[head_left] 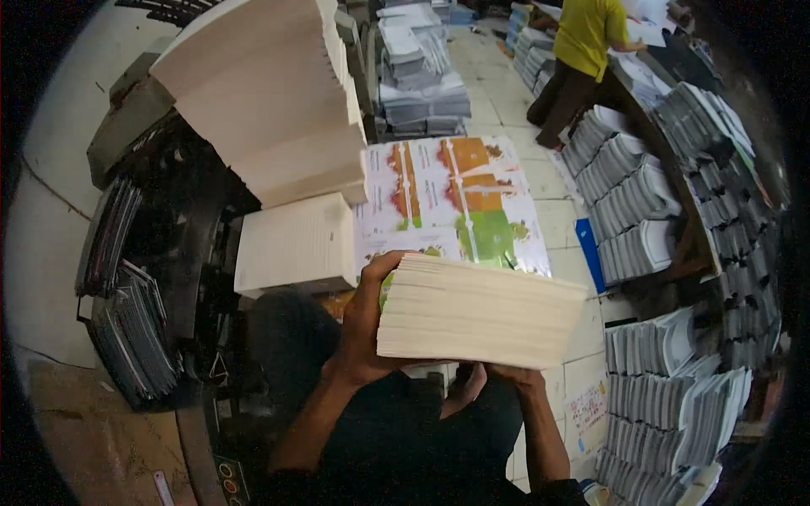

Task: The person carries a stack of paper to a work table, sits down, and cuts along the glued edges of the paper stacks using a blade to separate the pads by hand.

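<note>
Above my lap I hold a thick stack of cream paper booklets (pixel 481 312), its layered edges turned toward me. My left hand (pixel 363 325) wraps around the stack's left end, with the fingers over the top corner. My right hand (pixel 516 375) supports the underside near the right end; its fingers are mostly hidden beneath the paper. A strip of green shows at the stack's left end beside my left hand. Just beyond, a similar cream paper block (pixel 295 244) rests at the left, and behind it rises a tall cream paper pile (pixel 270 101).
Printed sheets in orange, green and white (pixel 506 228) cover the surface ahead. Dark machinery (pixel 190 278) stands at the left. Bundled paper stacks (pixel 650 422) line the right side, and more paper piles (pixel 422 93) stand at the back. A person in a yellow shirt (pixel 586 38) works at a far table.
</note>
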The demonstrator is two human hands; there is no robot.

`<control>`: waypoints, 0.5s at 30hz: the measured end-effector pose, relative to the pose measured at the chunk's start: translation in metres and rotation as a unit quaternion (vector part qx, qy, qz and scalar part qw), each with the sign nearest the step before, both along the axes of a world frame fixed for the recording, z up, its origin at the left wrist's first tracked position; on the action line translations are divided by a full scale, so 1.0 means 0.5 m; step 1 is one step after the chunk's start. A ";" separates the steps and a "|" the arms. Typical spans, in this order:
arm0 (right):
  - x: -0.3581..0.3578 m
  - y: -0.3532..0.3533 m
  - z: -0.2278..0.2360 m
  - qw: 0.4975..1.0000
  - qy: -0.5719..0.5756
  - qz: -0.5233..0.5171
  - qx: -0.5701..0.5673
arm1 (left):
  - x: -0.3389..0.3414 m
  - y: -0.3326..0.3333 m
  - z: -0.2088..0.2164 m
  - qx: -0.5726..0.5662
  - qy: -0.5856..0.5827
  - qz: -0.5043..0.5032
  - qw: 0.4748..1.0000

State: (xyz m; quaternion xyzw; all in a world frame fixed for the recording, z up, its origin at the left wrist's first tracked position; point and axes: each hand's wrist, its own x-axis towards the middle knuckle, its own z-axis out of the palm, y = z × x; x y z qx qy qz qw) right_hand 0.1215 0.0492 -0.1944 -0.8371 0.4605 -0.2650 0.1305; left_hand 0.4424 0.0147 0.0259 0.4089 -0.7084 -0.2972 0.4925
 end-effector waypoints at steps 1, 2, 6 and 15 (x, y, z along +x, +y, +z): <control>-0.006 0.002 -0.029 1.000 0.001 0.001 0.004 | 0.001 0.002 0.004 -0.015 0.005 -0.023 1.000; -0.013 0.006 -0.056 0.999 0.006 -0.019 0.026 | 0.000 0.002 -0.019 -0.012 0.007 -0.023 1.000; 0.002 -0.031 -0.077 0.984 0.112 -0.050 -0.133 | 0.002 -0.003 -0.121 0.089 -0.057 0.028 0.994; 0.033 -0.015 0.111 0.959 -0.082 -0.137 0.233 | -0.002 -0.016 -0.023 0.108 -0.054 0.004 0.993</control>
